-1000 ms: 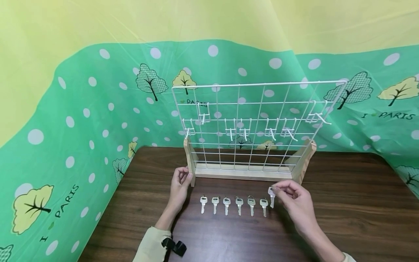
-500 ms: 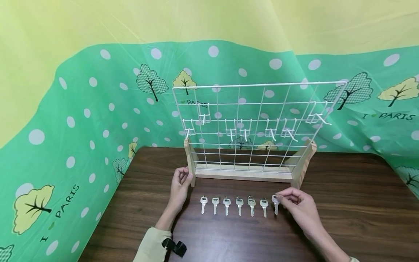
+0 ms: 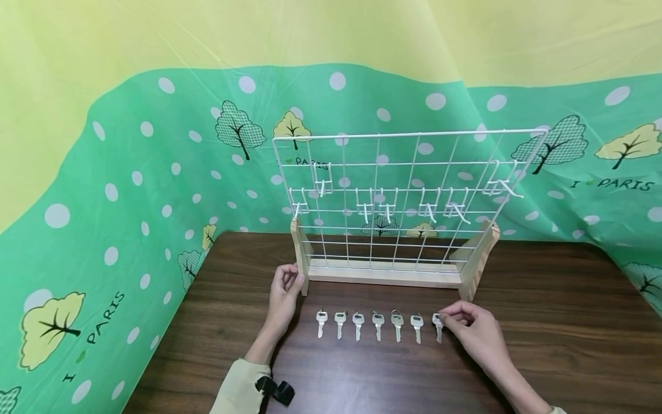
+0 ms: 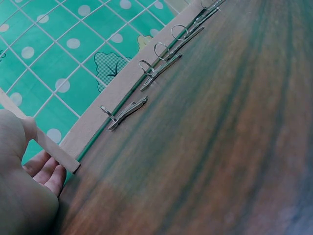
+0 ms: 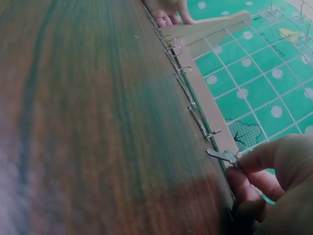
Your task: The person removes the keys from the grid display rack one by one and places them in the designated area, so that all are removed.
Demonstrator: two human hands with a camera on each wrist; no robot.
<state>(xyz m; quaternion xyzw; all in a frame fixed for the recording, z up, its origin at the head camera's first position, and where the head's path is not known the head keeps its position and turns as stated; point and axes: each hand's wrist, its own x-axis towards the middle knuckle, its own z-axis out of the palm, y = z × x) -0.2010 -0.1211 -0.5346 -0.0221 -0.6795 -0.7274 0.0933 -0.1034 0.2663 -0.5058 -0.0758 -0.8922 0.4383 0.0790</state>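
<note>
My right hand (image 3: 478, 333) pinches a silver key (image 3: 438, 326) by its head, at the right end of a row of several similar keys (image 3: 378, 325). In the right wrist view the key's blade (image 5: 217, 154) points away from the fingertips, close to the tabletop. My left hand (image 3: 283, 292) grips the left wooden side (image 3: 300, 256) of a white wire grid rack (image 3: 383, 230), thumb on one face and fingers on the other. The left wrist view shows the thumb (image 4: 29, 128) against that wood. Small rings (image 4: 145, 67) stand up from the keys' heads.
Several white hooks (image 3: 429, 211) hang on the grid, their prongs towards me. A wooden base bar (image 3: 383, 276) runs just behind the keys. Dark wooden table (image 3: 558, 322) lies beneath everything. A green patterned cloth (image 3: 155, 190) stands behind and at the left.
My right hand has moved right and down with the key, from beside the row's last key to a spaced place at its right. My left hand stays on the rack.
</note>
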